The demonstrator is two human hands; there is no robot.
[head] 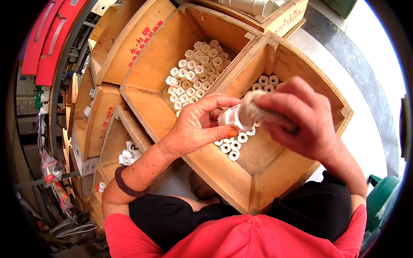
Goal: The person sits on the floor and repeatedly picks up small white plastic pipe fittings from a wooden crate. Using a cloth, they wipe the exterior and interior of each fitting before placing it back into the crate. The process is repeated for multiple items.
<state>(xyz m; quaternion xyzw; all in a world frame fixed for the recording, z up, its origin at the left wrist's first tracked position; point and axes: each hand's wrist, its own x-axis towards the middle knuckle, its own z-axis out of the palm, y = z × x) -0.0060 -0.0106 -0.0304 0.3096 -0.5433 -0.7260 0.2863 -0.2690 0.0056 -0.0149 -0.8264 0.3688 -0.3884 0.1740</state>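
Note:
Between its thumb and fingers, my left hand (196, 125) holds a white plastic pipe fitting (230, 118) with a ribbed end. My right hand (303, 116) grips a fuzzy greyish-beige cloth or pad (258, 108) against the fitting's wide end; its motion blurs the picture. Both hands are above a wooden box (219, 177), where white fittings (235, 146) with round holes stand in rows, partly hidden by my hands. In the adjoining wooden box (138, 93), many similar white fittings (198, 69) stand close together.
More wooden crates (111, 72) with red writing are at the left, one holding white elbow-like fittings (129, 154). Large pale pipes (250, 5) lie in a crate at the top. A green plastic object (382, 196) stands at the lower right, and bagged items (53, 171) hang at the far left.

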